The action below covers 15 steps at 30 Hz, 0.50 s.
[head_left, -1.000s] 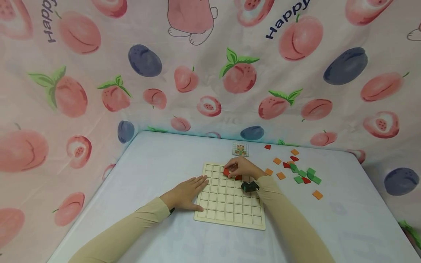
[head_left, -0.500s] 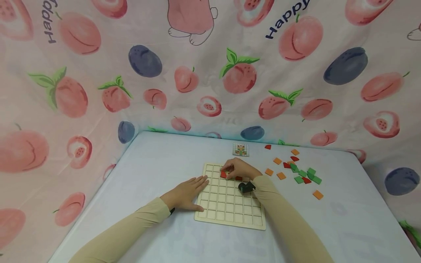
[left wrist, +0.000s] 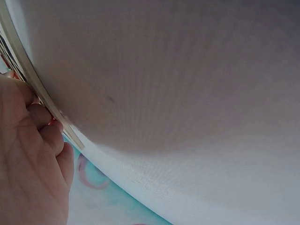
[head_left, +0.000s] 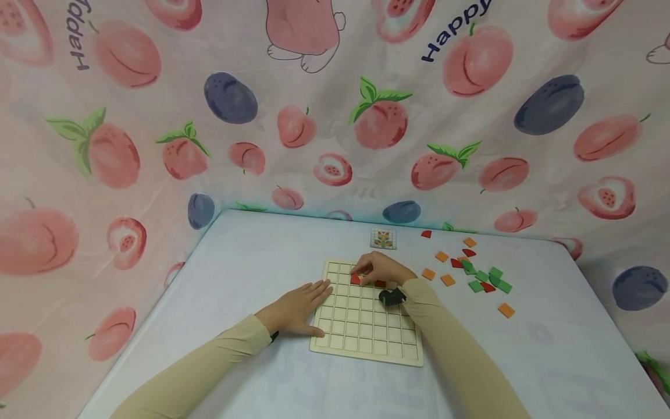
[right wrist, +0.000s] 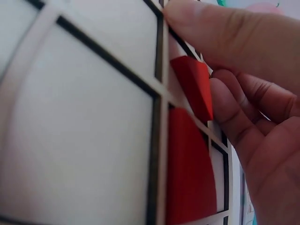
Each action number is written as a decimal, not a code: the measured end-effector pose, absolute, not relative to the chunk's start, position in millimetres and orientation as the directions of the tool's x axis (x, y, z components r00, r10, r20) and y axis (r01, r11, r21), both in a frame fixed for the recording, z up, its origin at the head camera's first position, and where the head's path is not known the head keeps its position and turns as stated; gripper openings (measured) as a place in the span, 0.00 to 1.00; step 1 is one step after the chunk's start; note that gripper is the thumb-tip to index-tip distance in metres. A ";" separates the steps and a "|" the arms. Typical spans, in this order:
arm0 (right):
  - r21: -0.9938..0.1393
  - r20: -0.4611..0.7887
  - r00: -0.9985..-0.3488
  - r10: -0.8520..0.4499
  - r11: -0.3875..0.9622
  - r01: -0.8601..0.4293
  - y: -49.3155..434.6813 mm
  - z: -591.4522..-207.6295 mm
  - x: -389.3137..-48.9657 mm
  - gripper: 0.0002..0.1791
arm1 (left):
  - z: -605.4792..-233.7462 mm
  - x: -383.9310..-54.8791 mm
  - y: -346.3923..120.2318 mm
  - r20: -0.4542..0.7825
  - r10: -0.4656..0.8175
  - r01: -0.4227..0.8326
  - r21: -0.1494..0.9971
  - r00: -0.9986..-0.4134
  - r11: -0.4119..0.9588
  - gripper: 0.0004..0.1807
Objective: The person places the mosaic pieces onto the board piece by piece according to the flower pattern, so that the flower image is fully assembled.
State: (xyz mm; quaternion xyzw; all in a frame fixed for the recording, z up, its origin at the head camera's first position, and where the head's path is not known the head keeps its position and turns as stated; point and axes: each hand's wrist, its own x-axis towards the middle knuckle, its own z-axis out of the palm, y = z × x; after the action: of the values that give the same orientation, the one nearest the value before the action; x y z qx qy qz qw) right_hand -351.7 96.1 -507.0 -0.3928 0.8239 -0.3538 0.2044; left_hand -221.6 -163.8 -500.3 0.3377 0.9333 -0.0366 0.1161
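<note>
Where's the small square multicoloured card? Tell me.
Head view, right of centre: the card lies beyond the pale wooden grid board, past the right hand.

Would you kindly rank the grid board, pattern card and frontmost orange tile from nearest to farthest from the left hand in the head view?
1. Grid board: touched by the left hand at the board's left edge.
2. Pattern card: beyond the board's far edge.
3. Frontmost orange tile: far right, past the board.

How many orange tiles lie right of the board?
6 visible: one tile far back, one partly covered in the pile, three nearer the board, one on the near side. The pile may hide more.
</note>
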 end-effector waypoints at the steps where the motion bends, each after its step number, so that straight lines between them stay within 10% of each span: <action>1: -0.743 -0.062 -0.605 -0.794 0.441 -0.503 95.8 -506.6 -351.7 0.16 | -500.1 -221.6 -163.7 -0.242 0.621 0.638 0.011 -0.745 0.770 0.57; 15: -0.734 -0.044 -0.587 -0.809 0.424 -0.530 95.4 -506.3 -351.0 0.17 | -499.6 -220.3 -163.0 -0.245 0.619 0.635 0.015 -0.747 0.772 0.57</action>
State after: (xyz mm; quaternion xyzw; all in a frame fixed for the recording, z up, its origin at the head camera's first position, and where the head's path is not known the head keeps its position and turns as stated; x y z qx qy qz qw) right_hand -351.0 95.4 -506.3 -0.4082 0.8198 -0.3482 0.2002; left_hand -220.3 -163.0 -499.6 0.3356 0.9339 -0.0344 0.1187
